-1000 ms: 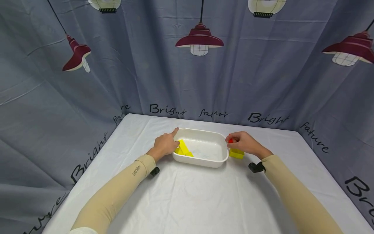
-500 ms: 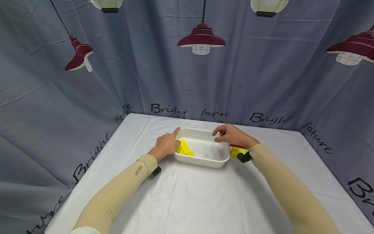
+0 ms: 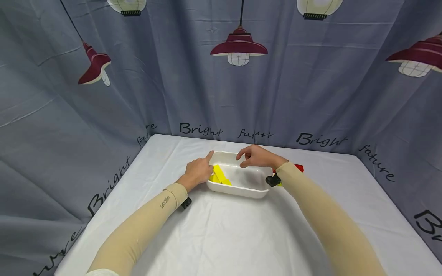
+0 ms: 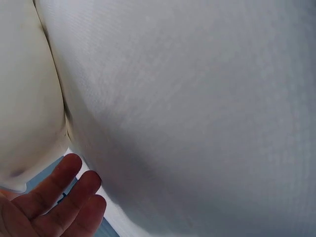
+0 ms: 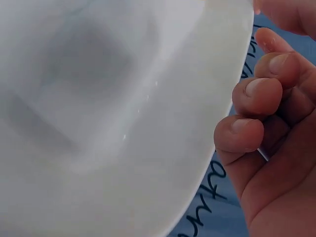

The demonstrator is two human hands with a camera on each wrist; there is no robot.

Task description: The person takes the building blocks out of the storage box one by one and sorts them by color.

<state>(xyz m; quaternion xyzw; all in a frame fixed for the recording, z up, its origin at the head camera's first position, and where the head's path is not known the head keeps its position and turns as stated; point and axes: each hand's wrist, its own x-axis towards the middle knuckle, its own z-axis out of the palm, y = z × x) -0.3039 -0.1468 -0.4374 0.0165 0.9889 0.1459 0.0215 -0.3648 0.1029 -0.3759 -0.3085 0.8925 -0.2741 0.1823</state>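
A white rectangular tray [image 3: 238, 191] stands on the table. Yellow blocks [image 3: 221, 174] lie in its left end, partly overlapping. My left hand [image 3: 198, 171] holds the tray's left rim, index finger stretched along the edge and thumb over the inside. In the left wrist view, the other fingers [image 4: 81, 200] sit outside the tray wall. Over the tray's back right part hovers my right hand [image 3: 257, 156], thumb and index finger apart. Its other fingers curl loosely in the right wrist view, near the tray's rim [image 5: 207, 163], and nothing shows in its grasp.
Right of the tray lies a red block [image 3: 299, 168], partly behind my right forearm. A bit of yellow block [image 3: 280, 184] peeks out below the wrist strap. A white cloth [image 3: 235, 234] covers the table, and a grey-blue curtain [image 3: 193, 96] hangs behind.
My right hand let go of the red block beside the tray and moved left over the tray. My left hand stays at the left rim.
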